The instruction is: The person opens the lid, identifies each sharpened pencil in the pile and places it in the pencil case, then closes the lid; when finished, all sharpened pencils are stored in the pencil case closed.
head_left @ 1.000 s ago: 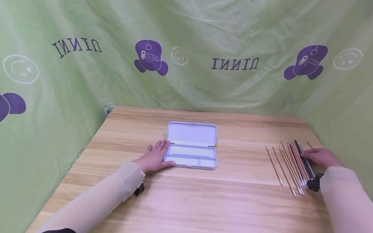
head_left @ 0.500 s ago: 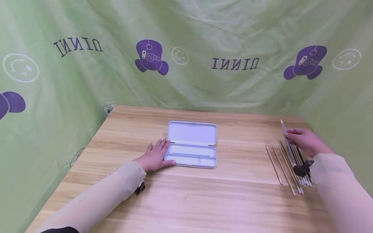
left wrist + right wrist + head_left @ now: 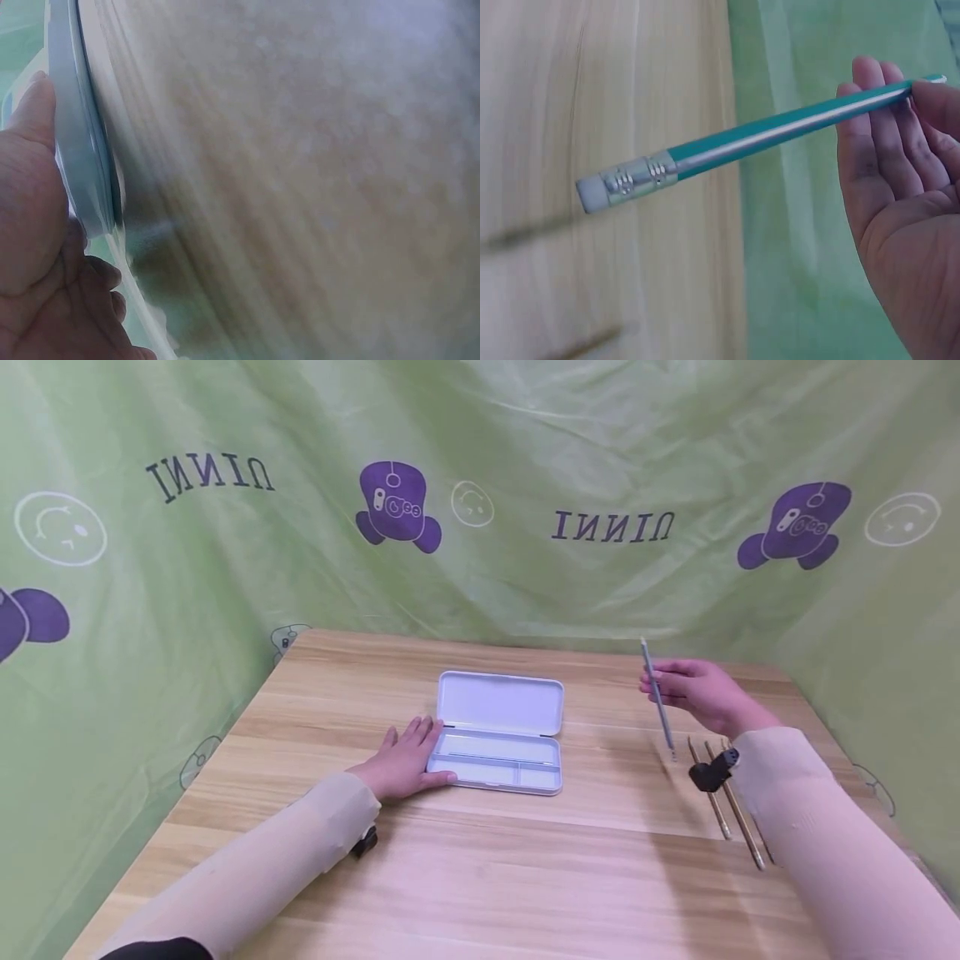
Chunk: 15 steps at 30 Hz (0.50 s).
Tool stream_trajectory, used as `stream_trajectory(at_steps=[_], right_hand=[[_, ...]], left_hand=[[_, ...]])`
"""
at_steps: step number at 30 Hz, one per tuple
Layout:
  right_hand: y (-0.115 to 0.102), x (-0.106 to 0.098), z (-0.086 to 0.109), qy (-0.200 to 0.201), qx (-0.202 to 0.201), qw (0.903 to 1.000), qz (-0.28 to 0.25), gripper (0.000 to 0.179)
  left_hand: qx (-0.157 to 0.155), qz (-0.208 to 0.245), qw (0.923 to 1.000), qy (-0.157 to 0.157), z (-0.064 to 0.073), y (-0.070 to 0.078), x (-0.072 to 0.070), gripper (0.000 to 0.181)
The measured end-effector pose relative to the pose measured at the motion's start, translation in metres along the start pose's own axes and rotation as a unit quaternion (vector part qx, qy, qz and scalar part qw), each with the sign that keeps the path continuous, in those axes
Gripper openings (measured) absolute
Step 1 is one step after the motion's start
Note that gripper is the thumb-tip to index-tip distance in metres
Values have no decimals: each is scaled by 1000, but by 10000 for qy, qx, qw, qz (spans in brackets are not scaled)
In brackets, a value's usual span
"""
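A pale pencil case (image 3: 558, 777) lies on the table with its lid (image 3: 500, 703) swung back. Its inside has a long slot and smaller compartments, none with anything in it. My left hand (image 3: 405, 764) rests at the case's left end, fingers extended, thumb along the front edge; the left wrist view shows the thumb (image 3: 37, 112) against its side. Off to the right, my right hand (image 3: 697, 693) pinches a green pencil (image 3: 757, 140) between thumb and fingers, above the table. The pencil's white eraser (image 3: 594, 194) end points down towards me, its other end upwards.
Several pencils (image 3: 738, 818) lie side by side at the right of the wooden table (image 3: 525, 868), partly hidden under my right forearm and the black wrist camera (image 3: 715, 770). A green printed curtain (image 3: 510, 585) hangs around the back and sides.
My right hand has picked the green pencil from the pile, lifted it and carried it left towards the case. The left hand has stayed at the case.
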State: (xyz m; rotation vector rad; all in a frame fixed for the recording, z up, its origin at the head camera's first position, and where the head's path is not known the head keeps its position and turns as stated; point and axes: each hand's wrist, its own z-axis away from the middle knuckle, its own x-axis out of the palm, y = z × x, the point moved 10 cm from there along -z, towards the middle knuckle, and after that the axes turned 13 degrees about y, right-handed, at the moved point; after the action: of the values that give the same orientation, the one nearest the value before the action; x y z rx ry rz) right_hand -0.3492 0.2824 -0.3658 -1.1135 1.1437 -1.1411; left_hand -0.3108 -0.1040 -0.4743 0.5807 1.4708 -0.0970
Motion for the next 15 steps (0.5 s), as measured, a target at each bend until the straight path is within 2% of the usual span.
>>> stream_trajectory(at_steps=[3, 5, 15], right_hand=[[-6, 28, -4, -240, -128, 9984, 491, 37], [-9, 46, -6, -430, -177, 9964, 708, 43], [-12, 128, -19, -1249, -255, 9836, 1276, 36]], left_hand=[[8, -25, 10000, 5, 0, 1, -1, 100], [11, -24, 10000, -1, 0, 1, -1, 101], [3, -70, 10000, 14, 3, 4, -4, 100]])
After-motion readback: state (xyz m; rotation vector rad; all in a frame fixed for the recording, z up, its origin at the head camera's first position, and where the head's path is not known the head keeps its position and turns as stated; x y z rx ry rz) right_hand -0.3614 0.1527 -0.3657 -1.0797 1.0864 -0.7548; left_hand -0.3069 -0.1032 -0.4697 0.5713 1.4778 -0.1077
